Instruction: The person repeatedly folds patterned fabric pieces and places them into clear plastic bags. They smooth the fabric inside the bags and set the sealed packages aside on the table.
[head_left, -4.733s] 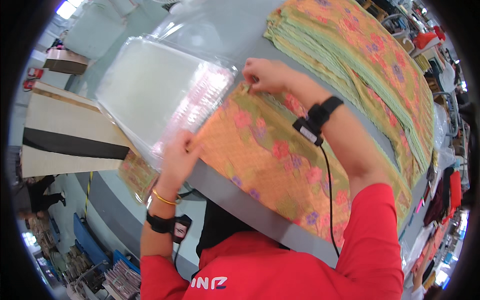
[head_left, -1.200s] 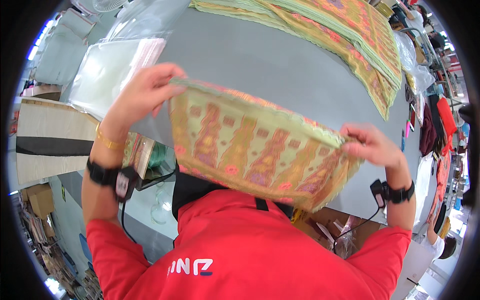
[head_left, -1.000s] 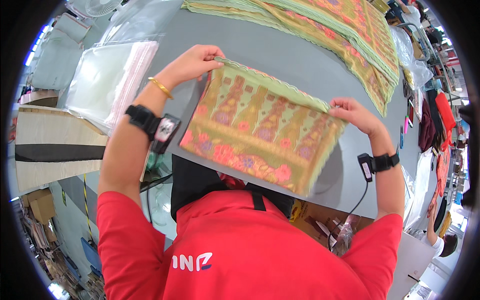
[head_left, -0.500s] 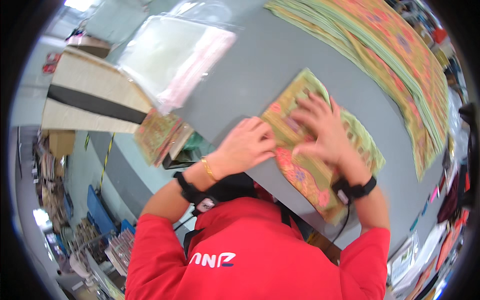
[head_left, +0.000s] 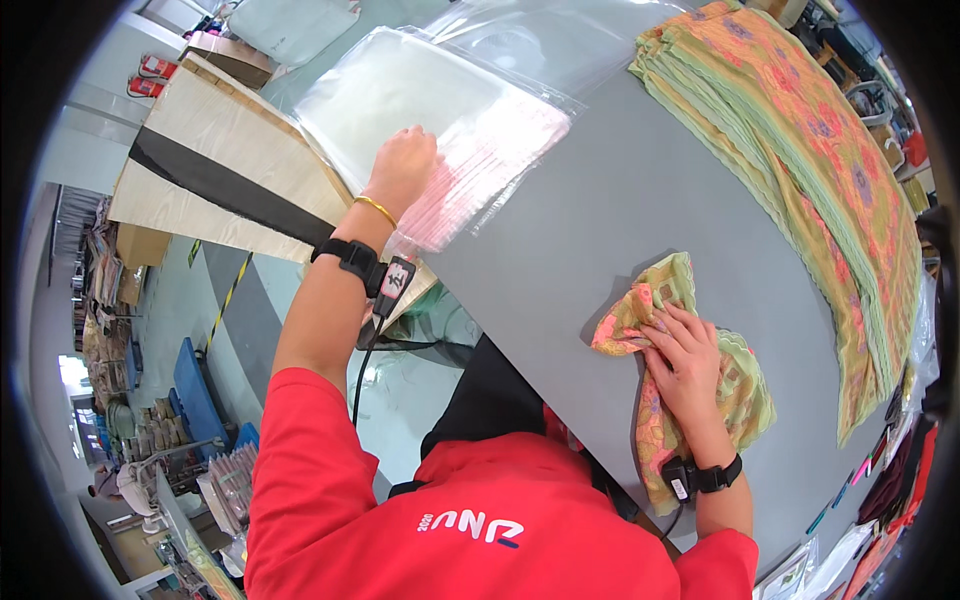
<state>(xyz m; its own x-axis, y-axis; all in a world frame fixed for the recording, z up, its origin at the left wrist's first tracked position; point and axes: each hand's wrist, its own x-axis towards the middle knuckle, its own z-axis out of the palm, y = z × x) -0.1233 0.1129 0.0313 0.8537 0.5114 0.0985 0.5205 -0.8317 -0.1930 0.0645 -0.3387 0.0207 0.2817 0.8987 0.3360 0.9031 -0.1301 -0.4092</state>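
My left hand (head_left: 402, 172) is curled closed over a stack of clear plastic bags (head_left: 375, 90) with pinkish strips along their edge. Its fingertips point away and are partly hidden, so what they pinch does not show. At the right, my right hand (head_left: 685, 365) grips a bunched green and orange patterned scarf (head_left: 745, 385) on the grey table. The cloth gathers under its fingers, and one crumpled end (head_left: 665, 285) sticks out beyond them. A black strap with a small device sits on each wrist.
Long folded scarves (head_left: 800, 170) of the same pattern cover the far right of the grey table (head_left: 560, 240). A wooden board with a black band (head_left: 225, 190) adjoins the left side. Beyond it stand blue panels (head_left: 195, 400) and red fire extinguishers (head_left: 150, 75).
My left hand has left the scarf and moved up and left onto the plastic bags. The scarf, flat and folded before, is now bunched under my right hand, which has shifted down.
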